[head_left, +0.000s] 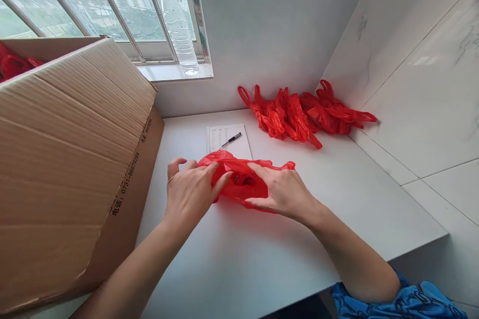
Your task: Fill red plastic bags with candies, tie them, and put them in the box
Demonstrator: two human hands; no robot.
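Note:
A thin red plastic bag (pixel 245 192) is between my hands above the white tabletop, its mouth spread and facing me. My left hand (pixel 189 188) holds the bag's left side, with the thumb at the opening and one finger raised off it. On the right side, my right hand (pixel 286 190) grips the bag, its thumb and index finger parted along the mouth. Something dark and small shows in the folds inside; I cannot make out what it is. Some fingertips of both hands are hidden by the plastic.
At the left stands a large open cardboard box (pixel 67 159) with red bags (pixel 17 66) inside. Several crumpled red bags (pixel 295 114) lie along the back wall. Behind my hands are a sheet of paper (pixel 239 147) and a pen (pixel 231 139). A clear bottle (pixel 179 35) stands on the windowsill.

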